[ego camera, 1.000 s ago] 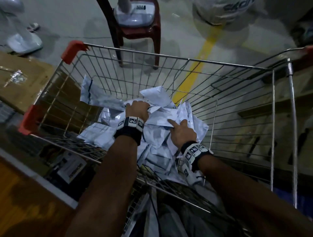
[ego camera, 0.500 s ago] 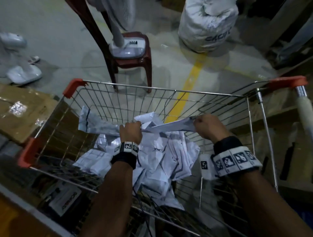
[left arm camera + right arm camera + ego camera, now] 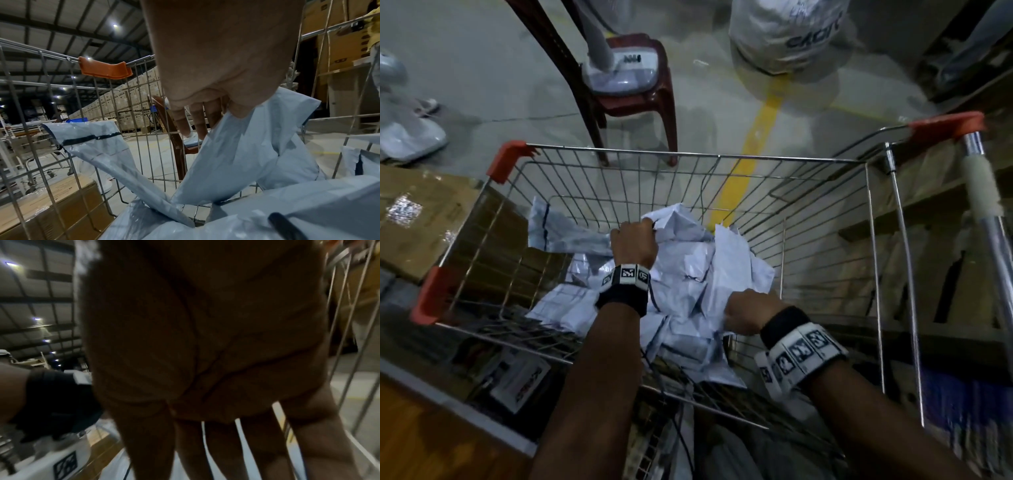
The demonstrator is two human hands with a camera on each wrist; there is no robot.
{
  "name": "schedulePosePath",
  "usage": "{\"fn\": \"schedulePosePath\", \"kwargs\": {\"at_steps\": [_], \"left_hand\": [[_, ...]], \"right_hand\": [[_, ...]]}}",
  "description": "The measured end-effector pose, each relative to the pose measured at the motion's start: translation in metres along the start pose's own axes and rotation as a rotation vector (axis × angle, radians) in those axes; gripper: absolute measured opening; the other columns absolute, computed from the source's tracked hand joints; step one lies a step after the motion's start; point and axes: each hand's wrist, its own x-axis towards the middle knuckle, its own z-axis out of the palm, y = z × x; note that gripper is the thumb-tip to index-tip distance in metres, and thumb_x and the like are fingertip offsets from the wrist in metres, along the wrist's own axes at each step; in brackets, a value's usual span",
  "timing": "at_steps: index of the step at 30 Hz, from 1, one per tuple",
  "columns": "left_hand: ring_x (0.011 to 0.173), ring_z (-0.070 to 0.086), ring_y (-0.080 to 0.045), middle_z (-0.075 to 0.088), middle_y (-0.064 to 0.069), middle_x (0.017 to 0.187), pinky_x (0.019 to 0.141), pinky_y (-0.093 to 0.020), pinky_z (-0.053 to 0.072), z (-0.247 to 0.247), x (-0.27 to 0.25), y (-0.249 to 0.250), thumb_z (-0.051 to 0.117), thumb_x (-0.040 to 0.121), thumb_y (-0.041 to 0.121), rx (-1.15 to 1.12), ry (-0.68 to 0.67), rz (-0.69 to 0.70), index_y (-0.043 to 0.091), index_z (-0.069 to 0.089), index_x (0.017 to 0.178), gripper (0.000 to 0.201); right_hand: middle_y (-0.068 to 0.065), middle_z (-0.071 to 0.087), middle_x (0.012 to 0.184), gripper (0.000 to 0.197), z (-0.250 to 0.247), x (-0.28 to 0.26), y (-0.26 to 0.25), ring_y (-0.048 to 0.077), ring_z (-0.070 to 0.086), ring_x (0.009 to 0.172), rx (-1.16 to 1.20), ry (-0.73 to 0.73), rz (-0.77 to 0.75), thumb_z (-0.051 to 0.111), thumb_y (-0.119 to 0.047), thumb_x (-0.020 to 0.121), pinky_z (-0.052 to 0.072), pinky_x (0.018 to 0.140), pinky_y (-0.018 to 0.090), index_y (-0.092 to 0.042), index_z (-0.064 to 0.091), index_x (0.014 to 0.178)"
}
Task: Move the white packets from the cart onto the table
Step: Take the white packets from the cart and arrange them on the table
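A wire cart (image 3: 688, 156) with orange corners holds a heap of white packets (image 3: 688, 284). My left hand (image 3: 633, 240) is at the far top of the heap. It pinches the upper edge of a white packet (image 3: 236, 162) between thumb and fingers (image 3: 197, 123). My right hand (image 3: 746, 315) is low at the near right side of the heap, its fingertips hidden among the packets. In the right wrist view its fingers (image 3: 222, 443) point straight down at the packets (image 3: 117, 470), blurred. Another packet (image 3: 558, 226) with a black stripe leans against the cart's left wall.
A red plastic chair (image 3: 633, 102) carrying a fan base stands beyond the cart. A white sack (image 3: 787, 34) and a yellow floor line (image 3: 760, 137) lie farther back. A cardboard box (image 3: 414, 219) sits left of the cart. A wooden surface (image 3: 421, 438) shows at lower left, and the cart handle (image 3: 983, 185) at right.
Half a second ago both hands held a packet stretched between them above the heap. My right hand has since dropped to the heap's near right side; my left hand stays gripping at the top.
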Motion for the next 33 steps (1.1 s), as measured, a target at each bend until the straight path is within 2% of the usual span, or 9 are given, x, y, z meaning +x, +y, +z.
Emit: {"fn": "schedulePosePath", "kwargs": {"at_steps": [5, 7, 9, 13, 17, 22, 25, 30, 33], "left_hand": [[0.083, 0.064, -0.045, 0.068, -0.025, 0.082, 0.074, -0.045, 0.047, -0.014, -0.003, 0.005, 0.052, 0.092, 0.009, -0.062, 0.065, 0.041, 0.004, 0.065, 0.100, 0.016], [0.068, 0.064, -0.046, 0.065, -0.028, 0.072, 0.061, -0.045, 0.048, -0.019, -0.005, 0.008, 0.053, 0.093, 0.009, -0.162, 0.157, 0.056, -0.001, 0.063, 0.092, 0.014], [0.066, 0.062, -0.046, 0.064, -0.027, 0.074, 0.056, -0.042, 0.040, -0.024, -0.006, 0.012, 0.047, 0.098, 0.010, -0.278, 0.239, 0.036, -0.002, 0.059, 0.093, 0.018], [0.072, 0.061, -0.048, 0.063, -0.030, 0.081, 0.059, -0.038, 0.032, -0.050, -0.009, 0.020, 0.041, 0.100, 0.006, -0.358, 0.270, 0.031, -0.002, 0.055, 0.107, 0.017], [0.079, 0.059, -0.051, 0.062, -0.036, 0.087, 0.064, -0.047, 0.041, -0.073, -0.011, 0.024, 0.040, 0.104, 0.013, -0.473, 0.258, 0.109, -0.003, 0.056, 0.110, 0.024], [0.104, 0.060, -0.044, 0.063, -0.029, 0.114, 0.083, -0.044, 0.044, -0.040, -0.010, 0.024, 0.037, 0.106, 0.024, -0.414, -0.092, 0.080, 0.001, 0.059, 0.115, 0.033], [0.112, 0.057, -0.046, 0.060, -0.029, 0.122, 0.090, -0.047, 0.043, -0.014, -0.014, 0.026, 0.038, 0.105, 0.024, -0.356, -0.182, 0.016, 0.003, 0.056, 0.125, 0.034], [0.110, 0.058, -0.042, 0.060, -0.023, 0.123, 0.086, -0.047, 0.045, 0.004, -0.026, 0.037, 0.039, 0.103, 0.037, -0.459, -0.084, -0.192, 0.013, 0.038, 0.142, 0.046], [0.121, 0.050, -0.039, 0.051, -0.019, 0.136, 0.093, -0.052, 0.041, 0.010, -0.034, 0.037, 0.044, 0.099, 0.050, -0.316, 0.026, -0.224, 0.013, 0.030, 0.149, 0.063]], "right_hand": [[0.011, 0.066, 0.107, 0.032, 0.010, 0.027, 0.013, 0.027, 0.061, 0.091, 0.061, 0.036, -0.003, 0.062, -0.043, 0.089, 0.046, 0.072, 0.031, -0.013, 0.063, 0.096], [0.014, 0.062, 0.113, 0.037, 0.009, 0.035, 0.024, 0.029, 0.059, 0.100, 0.046, 0.114, 0.024, 0.055, -0.045, 0.094, 0.040, 0.074, 0.030, -0.011, 0.063, 0.102], [0.014, 0.062, 0.120, 0.045, 0.007, 0.040, 0.032, 0.031, 0.059, 0.111, 0.084, 0.177, 0.050, 0.051, -0.047, 0.096, 0.042, 0.076, 0.031, -0.007, 0.063, 0.114], [0.014, 0.049, 0.143, 0.054, 0.008, 0.051, 0.045, 0.035, 0.047, 0.129, 0.205, 0.279, 0.105, 0.048, -0.048, 0.098, 0.043, 0.101, 0.039, -0.015, 0.049, 0.140], [0.022, 0.024, 0.154, 0.068, 0.021, 0.057, 0.049, 0.043, 0.029, 0.140, 0.401, 0.371, 0.129, 0.053, -0.048, 0.096, 0.031, 0.113, 0.045, -0.029, 0.023, 0.154], [0.022, 0.024, 0.156, 0.070, 0.042, 0.060, 0.045, 0.035, 0.023, 0.146, 0.515, 0.300, 0.094, 0.052, -0.051, 0.096, 0.029, 0.114, 0.040, -0.031, 0.021, 0.156], [0.022, 0.030, 0.154, 0.066, 0.052, 0.061, 0.043, 0.033, 0.024, 0.145, 0.504, 0.336, 0.082, 0.049, -0.049, 0.098, 0.023, 0.117, 0.039, -0.027, 0.024, 0.156], [0.023, 0.034, 0.151, 0.064, 0.058, 0.065, 0.043, 0.034, 0.027, 0.143, 0.496, 0.373, 0.079, 0.049, -0.050, 0.098, 0.022, 0.117, 0.042, -0.026, 0.029, 0.154], [0.023, 0.031, 0.153, 0.064, 0.058, 0.068, 0.045, 0.035, 0.025, 0.145, 0.492, 0.374, 0.078, 0.049, -0.050, 0.098, 0.020, 0.118, 0.042, -0.027, 0.029, 0.154]]}}
